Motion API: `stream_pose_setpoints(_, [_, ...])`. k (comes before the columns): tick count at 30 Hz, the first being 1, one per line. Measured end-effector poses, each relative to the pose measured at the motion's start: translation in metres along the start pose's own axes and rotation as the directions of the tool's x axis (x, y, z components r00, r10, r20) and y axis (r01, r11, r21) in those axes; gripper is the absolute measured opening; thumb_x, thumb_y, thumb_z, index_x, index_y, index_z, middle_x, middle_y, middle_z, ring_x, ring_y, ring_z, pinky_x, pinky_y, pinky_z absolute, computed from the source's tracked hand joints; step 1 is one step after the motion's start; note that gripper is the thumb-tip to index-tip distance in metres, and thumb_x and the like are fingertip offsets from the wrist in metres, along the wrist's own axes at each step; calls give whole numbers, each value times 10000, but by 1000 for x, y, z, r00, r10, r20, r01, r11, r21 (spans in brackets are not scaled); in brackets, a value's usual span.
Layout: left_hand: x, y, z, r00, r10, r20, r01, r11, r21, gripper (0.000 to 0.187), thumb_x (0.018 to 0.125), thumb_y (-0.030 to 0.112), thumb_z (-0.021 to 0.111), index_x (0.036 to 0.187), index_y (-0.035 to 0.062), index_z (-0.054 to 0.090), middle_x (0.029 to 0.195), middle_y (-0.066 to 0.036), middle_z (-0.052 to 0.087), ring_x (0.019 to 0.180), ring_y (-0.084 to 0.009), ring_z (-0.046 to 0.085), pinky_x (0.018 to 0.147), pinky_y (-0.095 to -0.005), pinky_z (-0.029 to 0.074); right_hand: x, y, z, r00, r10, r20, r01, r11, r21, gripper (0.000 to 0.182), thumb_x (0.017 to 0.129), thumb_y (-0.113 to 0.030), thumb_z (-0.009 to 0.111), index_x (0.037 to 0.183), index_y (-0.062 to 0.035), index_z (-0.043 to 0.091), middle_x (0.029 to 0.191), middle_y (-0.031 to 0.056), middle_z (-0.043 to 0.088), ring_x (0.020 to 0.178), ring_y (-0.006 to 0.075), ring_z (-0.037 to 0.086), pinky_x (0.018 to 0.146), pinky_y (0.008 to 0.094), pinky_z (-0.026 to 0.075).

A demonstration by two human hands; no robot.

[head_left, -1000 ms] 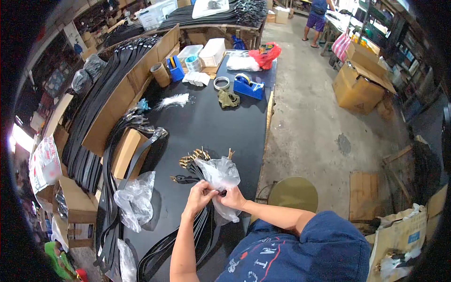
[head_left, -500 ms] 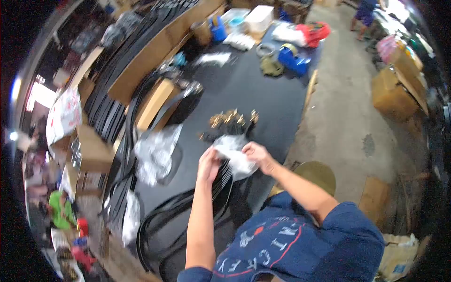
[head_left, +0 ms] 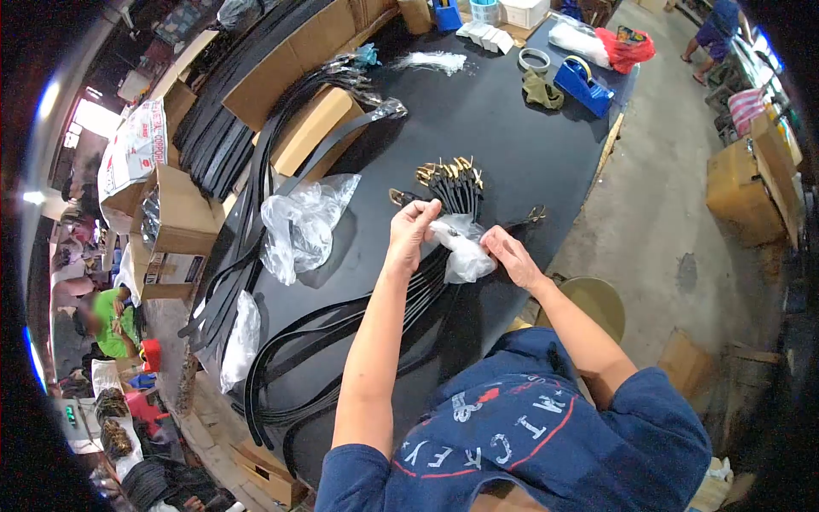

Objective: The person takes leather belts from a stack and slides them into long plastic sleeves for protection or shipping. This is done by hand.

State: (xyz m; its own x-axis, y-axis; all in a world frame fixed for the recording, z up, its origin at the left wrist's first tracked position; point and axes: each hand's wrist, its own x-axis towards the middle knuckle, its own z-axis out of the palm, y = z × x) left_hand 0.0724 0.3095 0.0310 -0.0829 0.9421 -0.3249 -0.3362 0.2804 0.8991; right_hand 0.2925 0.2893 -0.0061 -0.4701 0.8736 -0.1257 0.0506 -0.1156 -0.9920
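A bundle of black straps [head_left: 401, 303] lies on the dark table, its gold-coloured buckle ends [head_left: 450, 173] fanned out beyond my hands. Clear plastic [head_left: 465, 252] sits around the bundle just below those ends. My left hand [head_left: 415, 229] pinches the plastic's left edge, thumb against fingers. On the right side, my right hand [head_left: 508, 254] grips the plastic with closed fingers. One gold buckle [head_left: 536, 213] rests apart, right of the bundle, and another [head_left: 397, 197] shows beside my left hand. Where the plastic covers them, the straps are partly hidden.
Crumpled clear bags [head_left: 303, 224] lie left of the bundle, near more black straps and a cardboard box [head_left: 317, 128]. A blue tape dispenser [head_left: 584, 88], tape roll [head_left: 534, 60] and red bag [head_left: 630, 49] stand at the far right. A round stool [head_left: 595, 309] is beside the table.
The view has shifted, and the buckle ends now appear more gathered and fanned out. Both hands remain on the plastic, which looks bunched more tightly around the straps.
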Motion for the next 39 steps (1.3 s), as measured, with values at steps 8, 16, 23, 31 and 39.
stream_pose_setpoints(8, [-1, -3, -46, 998, 52, 23, -49, 993, -106, 305, 853, 353, 667, 817, 56, 607, 592, 14, 517, 494, -80, 454, 471, -231, 336, 8, 11, -1, 997, 82, -2, -71, 881, 468, 422, 982, -463, 359, 964, -69, 511, 740, 8, 545, 587, 78, 466, 519, 216, 342])
stream_pose_setpoints(16, [-11, 12, -34, 943, 179, 280, -332, 541, 773, 184, 758, 178, 660, 858, 23, 669, 715, -119, 661, 645, -170, 632, 615, -315, 473, 7, 10, -3, 983, 184, 26, -171, 837, 520, 408, 985, -410, 377, 899, -63, 572, 693, 15, 587, 497, 93, 501, 467, 216, 333])
stream_pose_setpoints(23, [29, -23, -96, 948, -32, -317, -5, 993, -116, 336, 941, 321, 545, 1025, 7, 629, 619, 28, 502, 538, -81, 417, 520, -243, 352, -17, 12, -33, 991, 119, 61, -133, 898, 419, 415, 968, -350, 422, 1158, -20, 588, 731, 51, 634, 664, 117, 578, 609, 239, 437])
stream_pose_setpoints(31, [7, 55, -129, 870, 272, -411, -379, 902, -207, 515, 945, 470, 441, 1010, -18, 593, 753, -70, 575, 630, -113, 504, 550, -228, 426, -19, -32, -30, 927, -219, -306, 90, 918, -386, 128, 810, -105, 667, 897, -14, 688, 895, 114, 671, 870, 233, 606, 857, 339, 447])
stream_pose_setpoints(39, [-75, 127, -175, 702, 507, -500, -634, 764, -115, 438, 960, 370, 494, 1210, 12, 520, 894, -71, 577, 701, -112, 483, 708, -260, 454, -12, -58, -5, 826, -548, -137, 356, 694, -626, 271, 751, -6, 678, 1018, -24, 634, 1008, 132, 636, 927, 280, 604, 833, 338, 467])
